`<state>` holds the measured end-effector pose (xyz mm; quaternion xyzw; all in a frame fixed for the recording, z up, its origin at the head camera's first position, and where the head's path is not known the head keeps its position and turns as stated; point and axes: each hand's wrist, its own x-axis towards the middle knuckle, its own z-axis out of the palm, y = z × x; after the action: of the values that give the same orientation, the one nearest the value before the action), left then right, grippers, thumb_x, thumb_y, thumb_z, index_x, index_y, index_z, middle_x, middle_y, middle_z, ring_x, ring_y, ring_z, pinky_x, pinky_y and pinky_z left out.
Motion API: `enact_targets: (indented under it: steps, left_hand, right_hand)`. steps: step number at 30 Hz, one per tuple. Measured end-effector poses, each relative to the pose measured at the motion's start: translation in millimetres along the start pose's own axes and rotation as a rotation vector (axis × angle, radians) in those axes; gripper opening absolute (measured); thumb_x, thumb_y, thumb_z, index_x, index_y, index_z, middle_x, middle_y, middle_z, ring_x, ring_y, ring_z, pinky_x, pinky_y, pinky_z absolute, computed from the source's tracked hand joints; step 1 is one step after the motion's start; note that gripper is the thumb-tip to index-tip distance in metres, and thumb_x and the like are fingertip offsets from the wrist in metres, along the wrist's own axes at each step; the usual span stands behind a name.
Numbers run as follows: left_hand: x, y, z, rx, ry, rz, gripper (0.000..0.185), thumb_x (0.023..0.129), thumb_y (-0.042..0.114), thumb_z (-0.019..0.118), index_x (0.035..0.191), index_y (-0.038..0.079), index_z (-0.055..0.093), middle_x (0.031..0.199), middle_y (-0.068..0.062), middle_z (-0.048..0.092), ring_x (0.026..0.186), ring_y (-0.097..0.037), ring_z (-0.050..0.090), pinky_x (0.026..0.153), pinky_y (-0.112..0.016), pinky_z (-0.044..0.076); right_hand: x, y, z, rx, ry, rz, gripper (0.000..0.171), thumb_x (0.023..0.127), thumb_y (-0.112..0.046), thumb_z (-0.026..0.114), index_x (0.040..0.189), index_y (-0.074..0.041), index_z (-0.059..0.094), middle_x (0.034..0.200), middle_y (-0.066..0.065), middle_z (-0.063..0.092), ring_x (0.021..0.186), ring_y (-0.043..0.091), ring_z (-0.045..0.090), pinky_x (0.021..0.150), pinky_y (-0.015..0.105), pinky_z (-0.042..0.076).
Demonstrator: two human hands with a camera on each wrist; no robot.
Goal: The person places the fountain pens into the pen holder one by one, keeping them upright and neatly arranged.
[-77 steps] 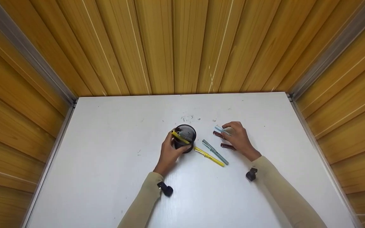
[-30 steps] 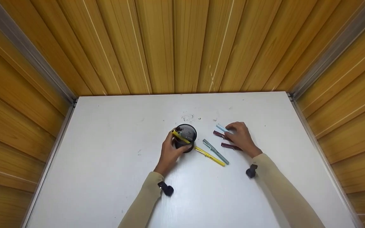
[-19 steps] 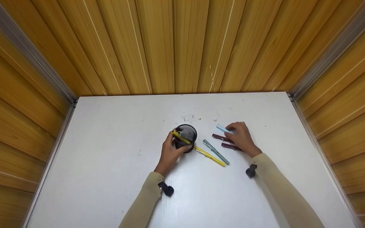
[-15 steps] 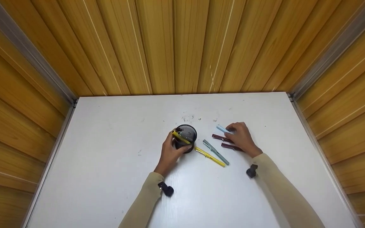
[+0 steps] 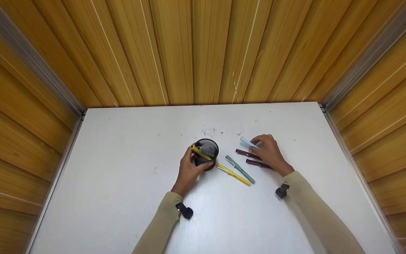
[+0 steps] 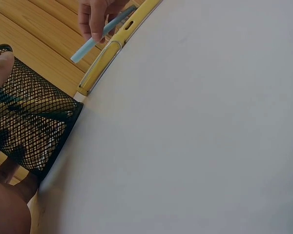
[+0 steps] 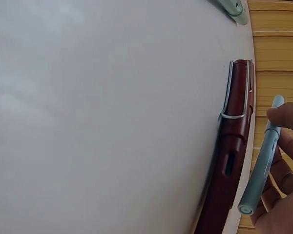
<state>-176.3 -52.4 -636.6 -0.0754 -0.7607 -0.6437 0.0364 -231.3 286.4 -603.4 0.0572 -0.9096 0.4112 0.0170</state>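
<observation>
My left hand (image 5: 188, 170) grips a black mesh pen cup (image 5: 209, 144), thumb and fingers around its sides. A yellow pen (image 5: 201, 153) and some darker pens stand leaning inside it. To the right, my right hand (image 5: 269, 152) pinches a light blue pen (image 5: 247, 141) between thumb and fingers. In the right wrist view that light blue pen (image 7: 261, 168) appears raised off the tabletop. Below it lie two dark red pens (image 5: 246, 153), partly covered by the right hand. A grey-green pen (image 5: 240, 169) and another yellow pen (image 5: 233, 174) lie between the hands.
Everything rests on a white table (image 5: 118, 183) with small dark marks (image 5: 209, 132) behind the cup. Wood-patterned panels (image 5: 203, 53) enclose the table at the back and both sides. A small black camera sits on each wrist.
The right hand has taken hold of the light blue pen and raised it slightly. The upper dark red pen has shifted a little toward the lower one. The left hand and cup stay in place.
</observation>
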Motion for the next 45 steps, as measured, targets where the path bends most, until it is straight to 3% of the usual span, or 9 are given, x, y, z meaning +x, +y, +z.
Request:
enact_targets:
  steps: [9, 20, 36, 45]
  left_hand:
    - [0.2, 1.1, -0.6, -0.018, 0.003, -0.003, 0.085, 0.086, 0.019, 0.096, 0.159, 0.012, 0.052, 0.156, -0.007, 0.06, 0.156, -0.029, 0.047, 0.131, -0.05, 0.036]
    - [0.5, -0.1, -0.2, 0.001, 0.003, 0.007, 0.086, 0.087, 0.022, 0.095, 0.16, 0.011, 0.051, 0.156, -0.007, 0.06, 0.154, -0.029, 0.048, 0.13, -0.051, 0.038]
    - [0.0, 0.7, -0.1, -0.031, -0.002, -0.005, 0.086, 0.087, 0.025, 0.096, 0.16, 0.015, 0.051, 0.157, -0.005, 0.059, 0.155, -0.028, 0.047, 0.132, -0.052, 0.035]
    - [-0.4, 0.1, -0.1, -0.015, -0.004, 0.007, 0.087, 0.088, 0.027, 0.096, 0.161, 0.015, 0.05, 0.157, -0.004, 0.06, 0.155, -0.027, 0.047, 0.131, -0.052, 0.036]
  right_hand:
    - [-4.3, -15.4, -5.5, 0.022, -0.003, -0.038, 0.017, 0.1, -0.013, 0.081, 0.116, -0.006, 0.078, 0.116, 0.011, 0.072, 0.121, 0.031, 0.053, 0.112, 0.054, 0.043]
    - [-8.9, -36.9, -6.4, 0.043, 0.002, -0.146, 0.016, 0.096, -0.004, 0.083, 0.111, -0.004, 0.079, 0.11, 0.011, 0.073, 0.118, 0.035, 0.055, 0.107, 0.048, 0.043]
    - [-13.2, -57.7, -4.0, 0.083, -0.024, -0.188, 0.017, 0.096, -0.004, 0.085, 0.11, -0.011, 0.08, 0.112, 0.005, 0.075, 0.121, 0.027, 0.053, 0.11, 0.056, 0.044]
    - [-14.1, -66.5, -0.8, 0.086, -0.022, -0.217, 0.017, 0.094, -0.003, 0.086, 0.108, -0.01, 0.079, 0.11, 0.005, 0.075, 0.122, 0.026, 0.053, 0.109, 0.047, 0.044]
